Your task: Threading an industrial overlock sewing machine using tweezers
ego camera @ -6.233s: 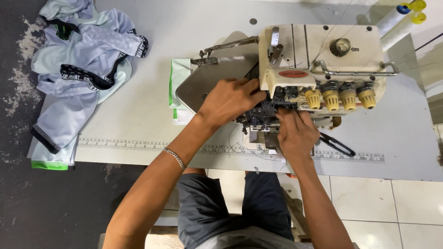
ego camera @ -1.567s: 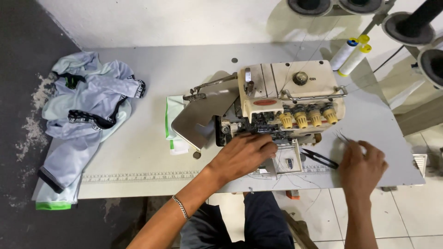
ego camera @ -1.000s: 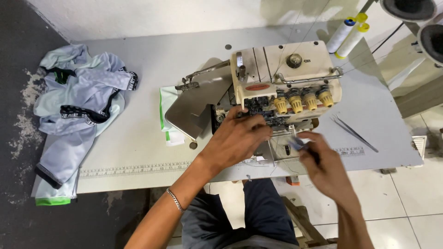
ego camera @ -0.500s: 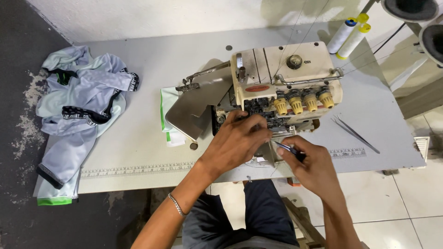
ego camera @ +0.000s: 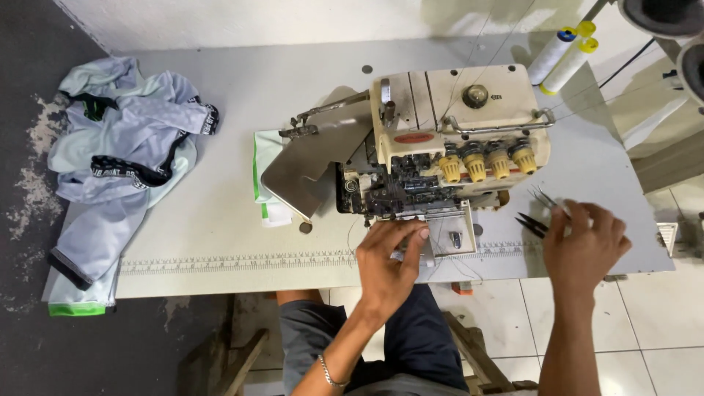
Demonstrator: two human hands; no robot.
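threading work at the sewing machine (ego camera: 440,139) — left hand (ego camera: 389,260) fingers bent, tips touching its open front; right hand (ego camera: 583,242) fingers spread over the tweezers (ego camera: 543,198) and snips (ego camera: 532,224), gripping neither. judged next: a clean pinch on one tool.
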